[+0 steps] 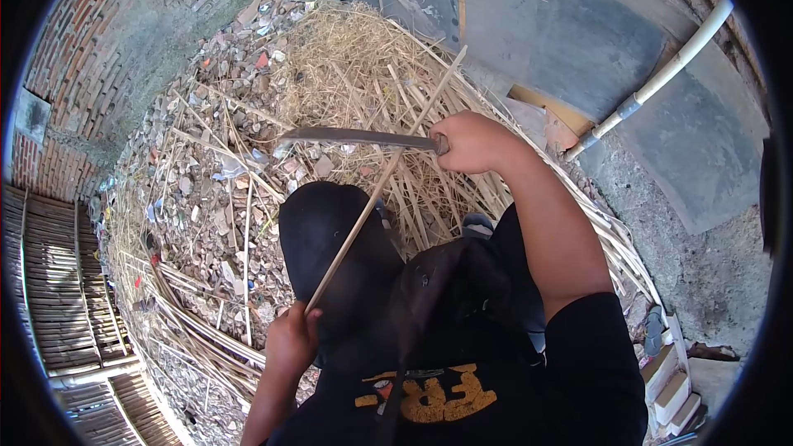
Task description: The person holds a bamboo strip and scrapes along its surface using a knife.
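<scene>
My left hand (291, 339), low in the view, is closed around the lower end of a long, thin bamboo strip (357, 227). The strip slants up and to the right, past my dark-covered leg. Gripped by its handle in my right hand (472, 142) is a machete (351, 137), its dark blade pointing left. The blade crosses the strip near the handle end; whether the two touch there, I cannot tell. Beyond the strip's far end lie pale shavings (339, 58) and more split bamboo strips (446, 182).
Rubble and litter (194, 173) cover the ground to the left, with a bundle of long strips (206, 322) curving through it. A brick wall (83, 41) rises at upper left. Grey panels (562, 33) and a white pipe (681, 58) stand on the right.
</scene>
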Demonstrator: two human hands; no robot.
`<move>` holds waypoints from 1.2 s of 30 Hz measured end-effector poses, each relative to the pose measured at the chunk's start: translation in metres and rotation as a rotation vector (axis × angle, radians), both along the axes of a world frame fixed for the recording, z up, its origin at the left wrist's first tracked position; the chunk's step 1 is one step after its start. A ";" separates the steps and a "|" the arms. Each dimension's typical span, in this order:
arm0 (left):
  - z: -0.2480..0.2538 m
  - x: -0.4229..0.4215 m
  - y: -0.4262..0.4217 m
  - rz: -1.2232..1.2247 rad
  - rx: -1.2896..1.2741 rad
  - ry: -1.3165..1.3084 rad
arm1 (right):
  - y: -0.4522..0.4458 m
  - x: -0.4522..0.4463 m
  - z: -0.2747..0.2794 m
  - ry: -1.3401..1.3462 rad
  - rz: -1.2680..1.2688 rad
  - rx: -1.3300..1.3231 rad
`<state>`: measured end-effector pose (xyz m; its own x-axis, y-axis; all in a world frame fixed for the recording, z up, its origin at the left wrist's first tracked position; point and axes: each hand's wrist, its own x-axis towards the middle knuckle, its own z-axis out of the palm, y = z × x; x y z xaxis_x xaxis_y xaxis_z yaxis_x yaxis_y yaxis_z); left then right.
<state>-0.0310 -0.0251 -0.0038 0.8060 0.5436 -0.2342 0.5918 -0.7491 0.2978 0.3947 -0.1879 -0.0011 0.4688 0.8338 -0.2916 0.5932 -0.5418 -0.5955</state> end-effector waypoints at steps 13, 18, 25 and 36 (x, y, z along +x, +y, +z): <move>-0.009 0.002 0.002 -0.019 0.048 -0.036 | -0.003 0.020 -0.009 0.092 -0.106 -0.010; -0.001 0.005 0.003 -0.017 0.009 -0.041 | 0.001 0.013 -0.014 -0.099 -0.116 0.083; -0.005 0.007 0.003 -0.034 0.055 -0.057 | -0.015 0.032 -0.023 -0.034 -0.167 0.021; -0.004 0.008 0.005 -0.028 0.013 -0.044 | -0.015 0.026 0.002 -0.007 -0.215 -0.026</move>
<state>-0.0234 -0.0204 -0.0077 0.8305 0.5231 -0.1916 0.5568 -0.7695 0.3128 0.4207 -0.2026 0.0010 0.6373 0.7066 -0.3076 0.4664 -0.6714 -0.5760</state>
